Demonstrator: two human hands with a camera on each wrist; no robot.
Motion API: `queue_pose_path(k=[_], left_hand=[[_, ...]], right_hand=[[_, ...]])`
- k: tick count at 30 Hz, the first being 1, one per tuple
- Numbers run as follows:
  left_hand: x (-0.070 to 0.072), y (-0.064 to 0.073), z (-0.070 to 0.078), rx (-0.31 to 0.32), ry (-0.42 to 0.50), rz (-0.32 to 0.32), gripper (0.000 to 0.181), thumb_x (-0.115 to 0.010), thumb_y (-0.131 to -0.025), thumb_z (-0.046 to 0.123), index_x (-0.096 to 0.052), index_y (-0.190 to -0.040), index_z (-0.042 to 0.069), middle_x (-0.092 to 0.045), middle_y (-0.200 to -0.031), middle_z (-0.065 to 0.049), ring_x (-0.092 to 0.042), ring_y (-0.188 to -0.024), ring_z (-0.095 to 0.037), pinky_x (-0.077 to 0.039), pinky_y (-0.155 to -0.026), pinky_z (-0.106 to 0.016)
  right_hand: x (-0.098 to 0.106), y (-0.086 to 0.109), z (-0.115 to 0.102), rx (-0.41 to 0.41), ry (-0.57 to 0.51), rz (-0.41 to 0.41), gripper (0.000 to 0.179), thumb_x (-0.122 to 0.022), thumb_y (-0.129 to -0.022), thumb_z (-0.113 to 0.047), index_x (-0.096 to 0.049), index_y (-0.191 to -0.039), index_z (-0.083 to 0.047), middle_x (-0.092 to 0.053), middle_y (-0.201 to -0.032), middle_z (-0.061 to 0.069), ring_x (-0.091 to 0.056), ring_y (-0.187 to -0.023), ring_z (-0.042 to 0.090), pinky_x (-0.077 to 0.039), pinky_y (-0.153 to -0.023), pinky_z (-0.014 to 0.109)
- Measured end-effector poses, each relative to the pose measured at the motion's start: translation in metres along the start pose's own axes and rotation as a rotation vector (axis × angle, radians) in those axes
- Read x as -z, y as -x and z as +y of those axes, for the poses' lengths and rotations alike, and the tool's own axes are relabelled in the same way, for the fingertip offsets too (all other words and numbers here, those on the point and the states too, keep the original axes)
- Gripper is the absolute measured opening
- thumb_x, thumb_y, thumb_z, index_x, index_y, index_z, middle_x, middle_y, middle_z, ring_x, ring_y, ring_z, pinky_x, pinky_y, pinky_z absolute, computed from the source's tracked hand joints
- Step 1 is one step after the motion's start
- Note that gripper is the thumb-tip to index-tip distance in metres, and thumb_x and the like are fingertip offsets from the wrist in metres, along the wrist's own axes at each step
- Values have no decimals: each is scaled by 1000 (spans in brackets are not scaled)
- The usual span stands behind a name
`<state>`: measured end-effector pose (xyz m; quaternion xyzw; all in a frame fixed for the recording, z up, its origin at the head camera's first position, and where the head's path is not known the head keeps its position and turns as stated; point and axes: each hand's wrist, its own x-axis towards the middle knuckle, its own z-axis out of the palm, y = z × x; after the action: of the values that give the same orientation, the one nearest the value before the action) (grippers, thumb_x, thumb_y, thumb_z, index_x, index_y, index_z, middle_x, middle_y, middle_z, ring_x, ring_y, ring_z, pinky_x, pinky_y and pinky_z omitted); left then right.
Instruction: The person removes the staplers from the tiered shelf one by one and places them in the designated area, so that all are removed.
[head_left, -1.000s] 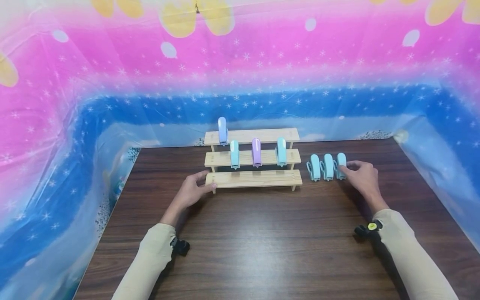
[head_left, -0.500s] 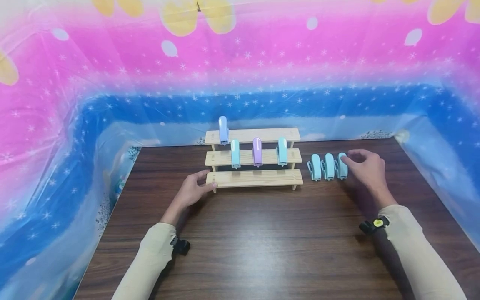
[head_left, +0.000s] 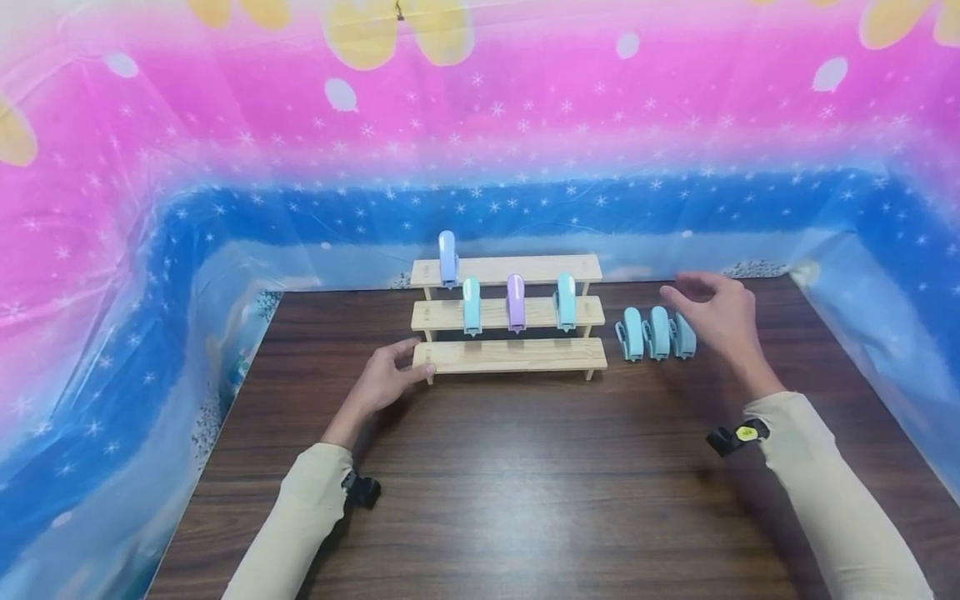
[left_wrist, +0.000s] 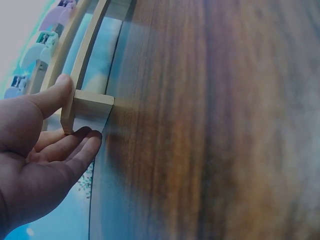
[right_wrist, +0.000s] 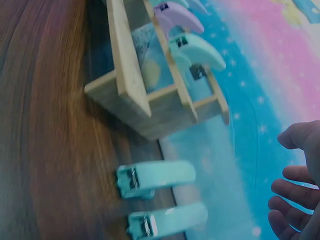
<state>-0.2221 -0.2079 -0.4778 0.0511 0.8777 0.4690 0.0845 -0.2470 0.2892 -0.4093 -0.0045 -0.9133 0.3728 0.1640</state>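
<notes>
My left hand (head_left: 384, 380) holds the left end of the bottom step of a three-tier wooden display rack (head_left: 517, 357). In the left wrist view its thumb lies on the plank and the fingers reach round the end. My right hand (head_left: 716, 321) hovers above the right end of a row of three teal mini staplers (head_left: 632, 335), partly covering the rightmost one (head_left: 684, 337). Its fingers (right_wrist: 295, 192) are apart and hold nothing. On the middle tier stand a teal stapler (head_left: 471, 307), a purple stapler (head_left: 515, 302) and another teal stapler (head_left: 566, 302). A blue stapler (head_left: 447, 260) stands at the top tier's left end.
The rack and the loose staplers stand near the back edge of a dark wood-grain table (head_left: 480, 483). A pink and blue printed cloth (head_left: 525, 142) hangs behind the table and along its sides.
The right hand has let go of the rightmost teal stapler and lifted up and back above it. The left hand stays on the rack. The staplers keep their places.
</notes>
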Motion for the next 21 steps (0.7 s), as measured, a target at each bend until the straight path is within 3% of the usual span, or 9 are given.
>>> queue_pose_path(k=[10, 17, 21], left_hand=[[-1, 0, 0, 0, 0, 4, 72, -73, -97, 32, -42, -154, -1, -45, -155, -23, -50, -137, -39, -49, -106, -51], [-1, 0, -2, -5, -3, 10, 72, -72, -97, 32, -43, -153, -1, -47, -153, -23, -52, -136, -39, -50, -105, -50], [-1, 1, -1, -2, -1, 9, 72, -72, -97, 32, -42, -154, -1, -48, -153, -23, -53, -135, -39, -50, -104, -50]], right_hand=[[-7, -5, -35, 57, -51, -43, 65, -73, -89, -58, -70, -131, -9, -70, -127, 16, -61, -124, 35, -46, -101, 51], [-18, -7, -54, 82, -113, -56, 62, -73, -90, -57, -71, -130, -10, -72, -124, 15, -71, -107, 30, -51, -79, 22], [-25, -10, -66, 87, -148, -68, 61, -73, -88, -59, -72, -129, -13, -72, -123, 13, -72, -101, 29, -52, -71, 17]])
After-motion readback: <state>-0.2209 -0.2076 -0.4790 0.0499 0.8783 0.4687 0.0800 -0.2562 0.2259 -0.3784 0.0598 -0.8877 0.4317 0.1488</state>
